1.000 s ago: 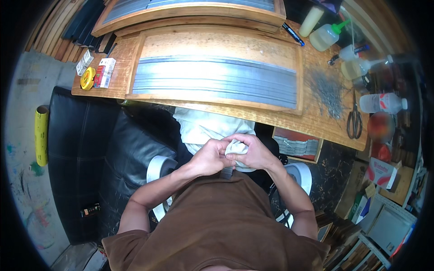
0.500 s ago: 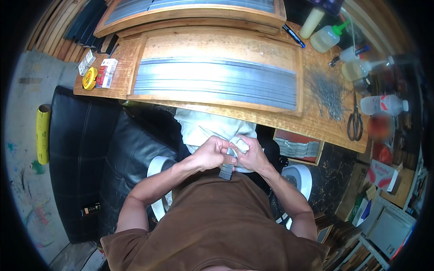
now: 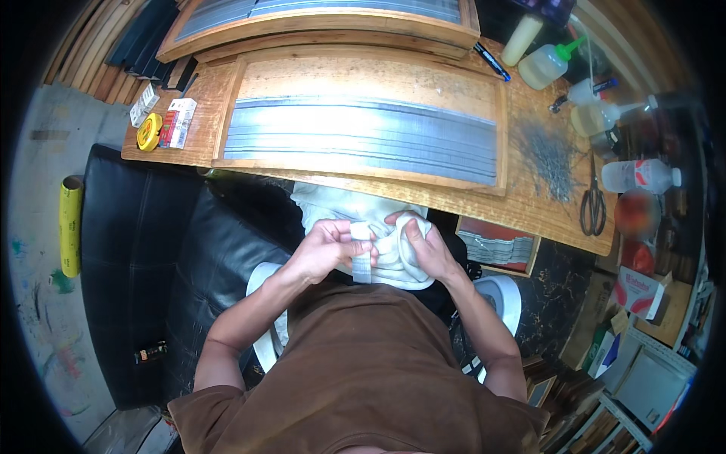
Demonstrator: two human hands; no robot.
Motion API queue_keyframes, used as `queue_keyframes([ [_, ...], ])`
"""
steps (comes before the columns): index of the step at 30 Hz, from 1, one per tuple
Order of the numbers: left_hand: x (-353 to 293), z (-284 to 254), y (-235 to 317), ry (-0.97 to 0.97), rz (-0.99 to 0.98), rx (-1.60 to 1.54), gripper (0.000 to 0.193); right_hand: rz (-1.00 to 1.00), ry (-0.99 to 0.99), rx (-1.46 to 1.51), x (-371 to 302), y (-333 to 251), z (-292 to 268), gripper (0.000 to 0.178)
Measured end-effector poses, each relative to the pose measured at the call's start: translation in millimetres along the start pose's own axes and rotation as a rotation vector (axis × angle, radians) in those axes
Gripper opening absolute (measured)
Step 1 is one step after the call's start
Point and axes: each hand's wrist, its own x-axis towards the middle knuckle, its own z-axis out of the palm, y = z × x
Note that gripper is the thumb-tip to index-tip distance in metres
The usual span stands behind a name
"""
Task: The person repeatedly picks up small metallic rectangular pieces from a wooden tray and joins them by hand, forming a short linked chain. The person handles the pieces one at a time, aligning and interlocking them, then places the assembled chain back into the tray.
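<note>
Over my lap, my left hand [image 3: 327,251] pinches a short, flat grey strip [image 3: 362,269] between thumb and fingers. The strip hangs with its lower end toward my body. Just right of it, my right hand [image 3: 431,251] grips a bunched white cloth [image 3: 405,265], part of which lies loose below the fingers. More pale fabric [image 3: 324,206] covers my lap under the table edge. Beyond my hands, a shallow wooden tray [image 3: 363,74] on the table holds long rows of similar grey strips [image 3: 363,136].
A second wooden tray [image 3: 325,26] sits behind the first. Scissors [image 3: 594,210], a heap of thin dark scraps [image 3: 550,160] and a green-capped bottle [image 3: 544,65] are at the right. A yellow tape measure [image 3: 150,132] lies left. Below the table is an open drawer [image 3: 495,265].
My hands have moved apart. The strip has shifted left with my left hand and now looks lighter, while the cloth has opened out around my right hand.
</note>
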Motion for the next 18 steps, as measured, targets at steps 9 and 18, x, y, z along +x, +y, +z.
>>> queue_keyframes([
  [9,21,41,-34,0.279,0.390,-0.361,0.017,0.017,-0.092,-0.414,-13,-42,23,0.060],
  [18,31,42,-55,0.214,0.374,-0.481,0.011,-0.124,0.099,-0.395,-12,-12,34,0.030],
])
